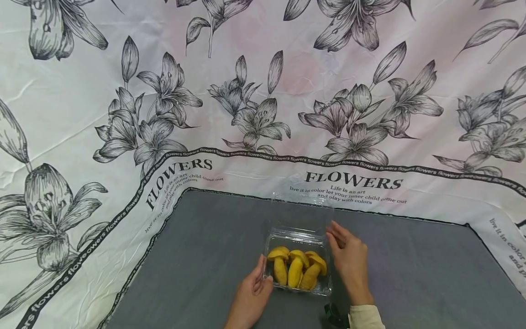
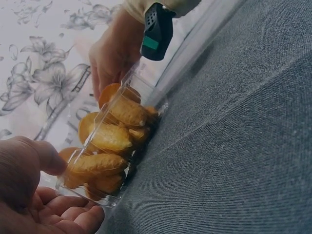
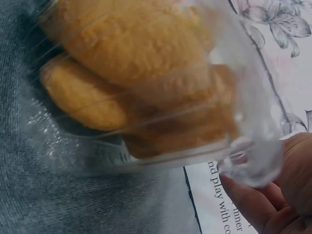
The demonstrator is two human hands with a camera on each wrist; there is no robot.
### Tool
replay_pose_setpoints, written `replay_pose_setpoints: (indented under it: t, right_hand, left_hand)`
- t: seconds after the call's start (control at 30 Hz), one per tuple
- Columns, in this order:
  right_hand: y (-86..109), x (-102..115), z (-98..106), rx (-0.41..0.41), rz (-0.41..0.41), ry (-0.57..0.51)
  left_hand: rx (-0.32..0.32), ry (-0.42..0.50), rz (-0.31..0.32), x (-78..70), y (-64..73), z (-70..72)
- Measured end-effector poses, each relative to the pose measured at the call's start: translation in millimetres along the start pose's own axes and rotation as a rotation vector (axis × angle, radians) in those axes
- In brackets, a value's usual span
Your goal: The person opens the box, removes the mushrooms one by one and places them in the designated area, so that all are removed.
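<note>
Between the two hands, on or just above the grey cloth (image 1: 197, 265): clear plastic box (image 1: 324, 289), lid (image 1: 302, 214) raised at its far side. Three yellow mushrooms (image 1: 295, 273) show inside, caps far, stems near; their long axes run roughly near to far. Can't tell which way the box itself is longer. Left hand (image 1: 252, 292) grips near left corner, thumb at the rim, fingers curled below; box lies to the right of them. Right hand (image 1: 350, 256) at far right corner, fingers almost together, pinching clear plastic; box lies left and nearward of them. Right is nearer the lid.
</note>
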State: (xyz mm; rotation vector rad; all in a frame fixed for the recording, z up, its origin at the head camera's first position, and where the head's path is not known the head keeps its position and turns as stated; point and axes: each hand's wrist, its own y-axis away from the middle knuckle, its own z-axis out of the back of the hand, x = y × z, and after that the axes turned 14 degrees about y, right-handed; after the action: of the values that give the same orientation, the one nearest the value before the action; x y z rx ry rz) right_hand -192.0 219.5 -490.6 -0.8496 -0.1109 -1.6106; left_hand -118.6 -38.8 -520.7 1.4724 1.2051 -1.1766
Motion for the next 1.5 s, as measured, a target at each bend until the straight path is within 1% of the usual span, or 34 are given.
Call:
replay_pose_setpoints:
  t: [0.1,0.23,0.47,0.7,0.9,1.2,1.33,1.5]
  right_hand:
    - [0.1,-2,-2,0.024,-0.015,-0.006]
    - [-0.8,-3,-4,0.026,-0.012,-0.021]
    - [-3.0,-4,-4,0.043,-0.012,-0.023]
    - [-3.8,-5,-5,0.084,-0.021,0.004]
    - [-4.8,-8,-6,0.114,-0.033,-0.014]
    - [-6.1,-11,-6,0.132,-0.066,0.009]
    - [-6.2,-11,-6,0.147,-0.073,0.021]
    - [-4.2,-10,-6,0.173,-0.083,0.033]
  left_hand:
    - [0.005,-0.002,-0.005,0.2,0.1,-0.3]
    - [0.008,0.002,-0.018,-0.2,0.9,-1.1]
    - [0.005,0.005,-0.004,-2.1,0.9,-1.4]
    - [0.006,0.015,-0.003,-2.1,1.2,-2.1]
    - [0.007,0.012,-0.013,-0.2,1.5,-1.3]
    - [0.005,0.019,-0.031,1.5,1.6,-2.9]
    - [-0.01,0.013,-0.024,1.0,1.2,-3.6]
    - [-0.017,0.004,0.003,0.7,-0.1,-2.9]
